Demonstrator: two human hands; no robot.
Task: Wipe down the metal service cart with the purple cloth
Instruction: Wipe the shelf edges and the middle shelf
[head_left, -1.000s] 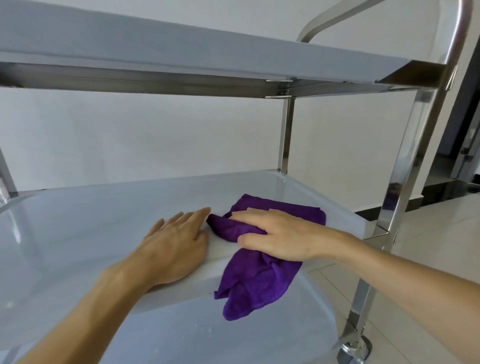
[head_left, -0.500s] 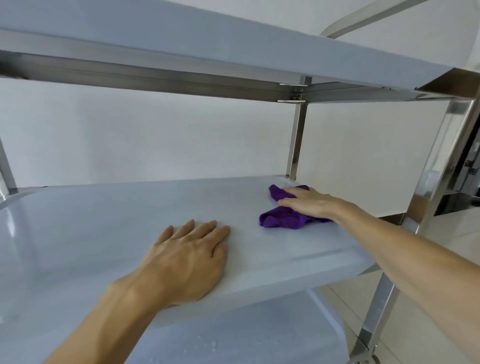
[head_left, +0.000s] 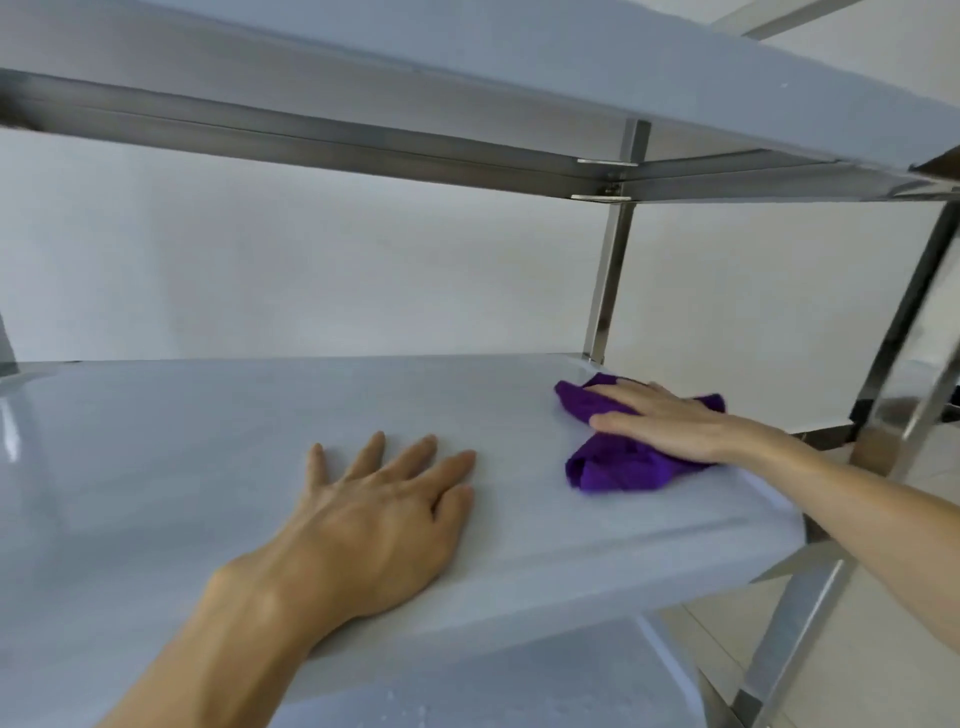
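The metal service cart fills the view, and I look at its pale middle shelf. A bunched purple cloth lies at the shelf's far right, near the back corner post. My right hand presses flat on the cloth, fingers stretched toward the back. My left hand rests palm down on the shelf near its front edge, fingers spread, holding nothing. The two hands are apart, with bare shelf between them.
The top shelf hangs close overhead with a steel rail beneath it. The bottom shelf shows below the front edge, with water drops on it. A front right post stands beside my right forearm. A white wall is behind.
My right hand has pushed the cloth from the front edge, where it hung over, to the shelf's back right corner. My left hand stayed flat on the shelf. The view has tilted upward.
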